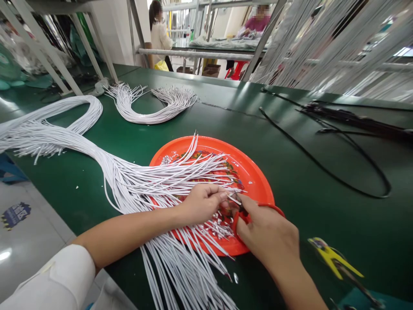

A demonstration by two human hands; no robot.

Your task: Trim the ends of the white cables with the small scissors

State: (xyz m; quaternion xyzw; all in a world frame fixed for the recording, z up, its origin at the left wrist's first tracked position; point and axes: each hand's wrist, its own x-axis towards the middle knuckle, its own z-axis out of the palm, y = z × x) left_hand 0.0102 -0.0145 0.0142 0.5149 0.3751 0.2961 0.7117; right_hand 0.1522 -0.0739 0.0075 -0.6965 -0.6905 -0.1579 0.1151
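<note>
My left hand (202,202) pinches a white cord near its end, above a red oval tray (258,181). In my right hand (271,230) is a pair of scissors with red handles (240,226); the blades are at the cord's tip, partly hidden by my fingers. A thick bundle of white cords (129,181) runs in from the left and fans out over the tray, with some ends hanging toward the front. Small clear and silvery scraps (222,228) lie in the tray below my hands.
More white cord bundles (155,115) lie behind on the green table (226,120). Black cords (348,172) curve across the right side. Yellow-handled snips (335,258) lie at the front right. Metal racks (200,53) stand along the back, with two people beyond.
</note>
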